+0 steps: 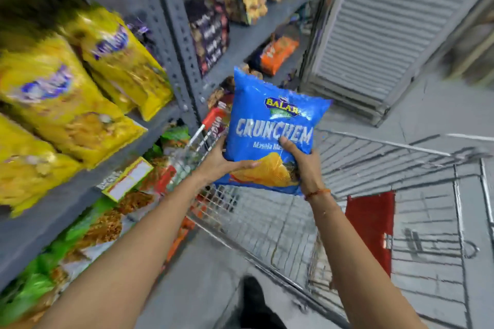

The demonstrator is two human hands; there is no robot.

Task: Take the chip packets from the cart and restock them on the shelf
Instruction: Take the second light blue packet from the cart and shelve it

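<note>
You hold a blue chip packet (270, 136) upright in both hands, above the near-left corner of the wire cart (374, 168). Your left hand (224, 163) cups its lower left edge from beneath, palm under the bag and fingers wrapped along the bottom. Your right hand (299, 160) grips the lower right side, thumb pressed on the front face just under the printed word, the other fingers hidden behind the bag. A thread band (316, 193) sits on your right wrist. Left of your hands stands the grey shelf (171, 35); yellow packets (66, 93) fill the level above your left forearm, and green packets (53, 262) lie on the level below it. A red panel (370, 224) hangs inside the cart, to the right of your right forearm. Blur smears the shelf goods farther ahead.
</note>
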